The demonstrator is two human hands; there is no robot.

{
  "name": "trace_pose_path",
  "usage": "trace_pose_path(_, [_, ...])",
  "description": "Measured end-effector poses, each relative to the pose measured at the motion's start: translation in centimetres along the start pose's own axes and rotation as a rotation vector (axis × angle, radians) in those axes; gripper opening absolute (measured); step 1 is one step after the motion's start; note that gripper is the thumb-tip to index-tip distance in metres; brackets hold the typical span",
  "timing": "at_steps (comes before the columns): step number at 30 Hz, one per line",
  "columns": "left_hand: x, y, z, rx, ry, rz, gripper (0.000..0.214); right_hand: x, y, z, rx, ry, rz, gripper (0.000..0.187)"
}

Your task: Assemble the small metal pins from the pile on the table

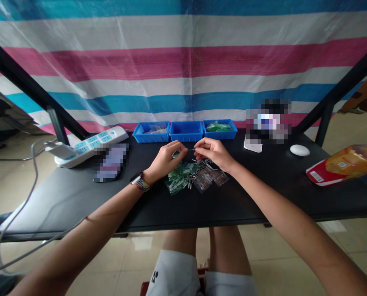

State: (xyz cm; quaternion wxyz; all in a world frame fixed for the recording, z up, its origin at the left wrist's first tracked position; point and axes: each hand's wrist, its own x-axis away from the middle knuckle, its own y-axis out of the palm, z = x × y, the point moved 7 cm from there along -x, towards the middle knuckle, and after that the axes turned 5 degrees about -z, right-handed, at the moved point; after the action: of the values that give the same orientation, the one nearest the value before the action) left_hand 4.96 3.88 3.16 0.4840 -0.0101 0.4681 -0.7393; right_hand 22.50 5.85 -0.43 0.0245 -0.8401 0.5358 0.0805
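Note:
My left hand [168, 158] and my right hand [214, 153] meet over the table, fingertips pinched at either end of a small thin metal pin [191, 149]. It is too small to make out in detail. Just below the hands lie small green plastic bags [181, 177], partly covered by my left hand. Loose silvery metal pins [190, 181] are scattered beside them. Clear little bags with brownish contents [204, 180] lie to the right of these, under my right hand.
Along the back stand three blue trays: the left one [151, 139] holds clear bags, the middle one [186, 136] shows a bare bottom, the right one [220, 134] holds green bags. A power strip [91, 144] lies left; a white mouse [299, 150] and a bottle [340, 164] are right.

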Motion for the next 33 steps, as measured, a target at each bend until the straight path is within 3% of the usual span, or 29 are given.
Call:
trace_pose_path(6, [0.0,-0.1,-0.4,0.007,-0.029,0.015,0.038,-0.1,-0.2,0.1,0.003,-0.045,0.038,0.036])
trace_pose_path(15, [0.1,-0.1,-0.1,0.036,0.032,0.030,0.023,-0.2,-0.1,0.4,0.064,-0.061,0.060,0.047])
trace_pose_path(25, [-0.2,-0.1,0.1,0.014,0.023,0.032,0.034,0.1,0.3,-0.4,0.003,-0.077,0.042,0.030])
trace_pose_path(33, [0.0,-0.1,0.0,0.018,-0.007,0.025,0.041,-0.1,-0.1,-0.4,-0.007,-0.098,0.130,0.026])
